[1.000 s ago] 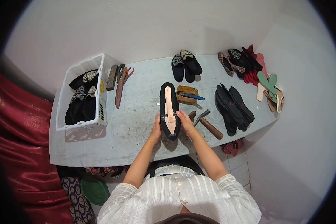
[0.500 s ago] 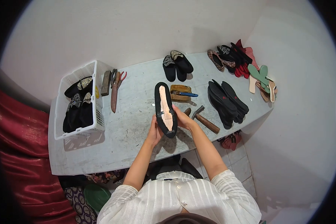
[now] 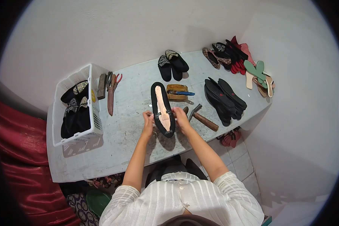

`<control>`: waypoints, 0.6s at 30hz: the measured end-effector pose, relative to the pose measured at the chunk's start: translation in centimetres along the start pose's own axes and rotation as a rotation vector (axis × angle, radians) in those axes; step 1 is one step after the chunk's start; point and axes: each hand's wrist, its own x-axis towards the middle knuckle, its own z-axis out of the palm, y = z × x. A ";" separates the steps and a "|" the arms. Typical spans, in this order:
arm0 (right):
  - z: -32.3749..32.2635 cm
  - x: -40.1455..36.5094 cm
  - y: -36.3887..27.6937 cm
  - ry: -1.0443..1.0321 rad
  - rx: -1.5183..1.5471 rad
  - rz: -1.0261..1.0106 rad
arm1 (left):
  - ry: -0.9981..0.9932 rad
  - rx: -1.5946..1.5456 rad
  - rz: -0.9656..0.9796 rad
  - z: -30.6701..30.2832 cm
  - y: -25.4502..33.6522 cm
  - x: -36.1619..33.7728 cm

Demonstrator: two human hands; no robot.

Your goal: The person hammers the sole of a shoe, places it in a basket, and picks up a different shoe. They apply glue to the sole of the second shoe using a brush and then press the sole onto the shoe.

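A black shoe [image 3: 154, 94] is bottom up in front of me, toe and heel in line with my view. A pale tan strip [image 3: 161, 98] runs along its underside, and a narrow dark band crosses it. On the left, my left hand [image 3: 148, 121] has its fingers pinched near the shoe's edge at the band's level; what they hold is too small to make out. My right hand [image 3: 181, 119] is closed at the shoe's right edge, its fingertips touching it. Just right of that hand lies a hammer [image 3: 205, 121], with another tool's handle partly hidden behind the fingers.
Beyond the shoe stands a yellow-brown block [image 3: 177, 96] with a blue-handled tool [image 3: 184, 93]. Black soles [image 3: 224, 100] lie right. A white basket [image 3: 96, 130] of shoes, pincers [image 3: 110, 96] and red pliers [image 3: 118, 78] are left. Finished-looking shoes [image 3: 172, 66] stand at the back.
My hands have shifted from cradling the shoe's lower sides to its edges near the band. My left fingers have come away from its side into a pinch. The view has shifted slightly.
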 end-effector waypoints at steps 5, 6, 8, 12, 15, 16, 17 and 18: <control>-3.3 -2.4 -2.4 0.040 0.023 -0.154 | 0.411 0.310 0.558 1.1 3.3 -1.5; -3.9 -3.1 -3.0 0.018 0.004 -0.184 | 0.436 0.376 0.639 2.1 4.5 -2.2; -5.1 -3.6 -3.4 -0.031 -0.022 -0.290 | 0.398 0.377 0.630 4.4 6.8 -3.6; -7.9 -4.7 -4.4 -0.043 -0.112 -0.415 | 0.282 0.347 0.613 9.0 8.9 -4.8; -10.9 -5.0 -5.5 -0.032 -0.197 -0.452 | 0.236 0.389 0.666 11.9 8.8 -4.1; -12.1 -5.3 -6.2 -0.031 -0.236 -0.439 | 0.209 0.383 0.643 12.9 8.6 -3.8; -13.1 -5.5 -7.0 -0.033 -0.237 -0.441 | 0.183 0.378 0.620 14.0 8.4 -3.4; -14.2 -5.7 -7.9 0.001 -0.340 -0.488 | 0.175 0.377 0.629 15.0 7.7 -2.7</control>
